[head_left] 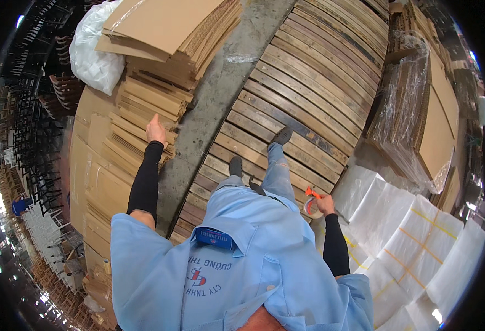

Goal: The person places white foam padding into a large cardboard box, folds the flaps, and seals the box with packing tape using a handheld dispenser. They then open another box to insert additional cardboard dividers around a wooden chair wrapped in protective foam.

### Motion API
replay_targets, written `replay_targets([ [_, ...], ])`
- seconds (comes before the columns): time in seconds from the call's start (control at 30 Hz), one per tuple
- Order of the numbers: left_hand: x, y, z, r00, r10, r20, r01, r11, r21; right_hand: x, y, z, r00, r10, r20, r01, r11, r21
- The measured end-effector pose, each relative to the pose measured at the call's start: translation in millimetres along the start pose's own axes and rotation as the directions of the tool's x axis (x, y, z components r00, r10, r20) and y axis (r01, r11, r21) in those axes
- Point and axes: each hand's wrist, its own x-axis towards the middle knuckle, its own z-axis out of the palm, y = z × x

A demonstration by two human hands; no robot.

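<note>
Resting left hand (155,130) spread on cardboard stack (143,105) | right hand (325,204) gripping tape dispenser (312,203), partly hidden

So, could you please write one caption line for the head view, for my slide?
Standing on wooden pallets, left hand on flat cardboard stack, right hand holding tape dispenser.

I saw tan cardboard sheets (143,105) under my left hand (155,130), an orange-and-red tape dispenser (311,203) in my right hand (325,205), black sleeves (146,176) below a pale blue shirt (253,265), brown weathered pallet slats (303,94), and white foam bundles (413,243) strapped in yellow.
</note>
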Motion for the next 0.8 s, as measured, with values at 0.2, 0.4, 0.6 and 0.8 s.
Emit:
replay_targets([
  [0.2, 65, 52, 19, 0.996, -0.094, 0.007, 0.094, 0.985, -0.143, 75, -30, -47, 0.996, -0.011, 0.089, 0.002, 0.995, 0.099],
  [0.4, 115, 135, 31, 0.961, -0.275, -0.012, 0.275, 0.960, 0.052, 160, -60, -149, 0.992, -0.120, 0.036, 0.109, 0.968, 0.227],
  [0.6, 171, 202, 66, 0.984, -0.126, -0.126, 0.146, 0.975, 0.166, 247, -75, -253, 0.991, -0.026, -0.134, 0.044, 0.990, 0.137],
  [0.8, 226, 228, 115, 0.996, -0.062, -0.063, 0.071, 0.983, 0.167, 305, -112, -313, 0.996, -0.039, -0.085, 0.046, 0.996, 0.077],
])
